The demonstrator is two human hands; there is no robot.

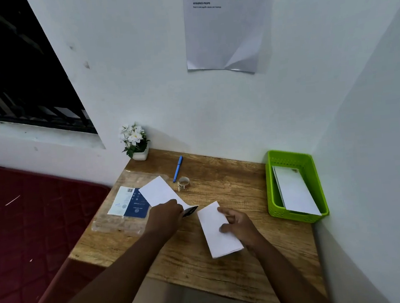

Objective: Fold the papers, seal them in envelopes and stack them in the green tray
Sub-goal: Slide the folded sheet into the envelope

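A folded white paper (216,237) lies on the wooden table in front of me, and my right hand (239,222) grips its right edge with thumb and fingers. My left hand (167,214) is closed on the near corner of a white envelope (159,191) that lies slanted at the table's left; its dark inner flap (191,210) shows just past my fingers. The green tray (275,202) stands at the right edge against the wall, with sealed white envelopes (294,189) lying inside it.
A clear plastic envelope pack with a blue-and-white label (128,203) lies at the table's left. A blue pen (178,168) and a small roll of stamps (184,183) sit behind the envelope. A pot of white flowers (135,142) stands at the back left corner. Walls close off the back and right.
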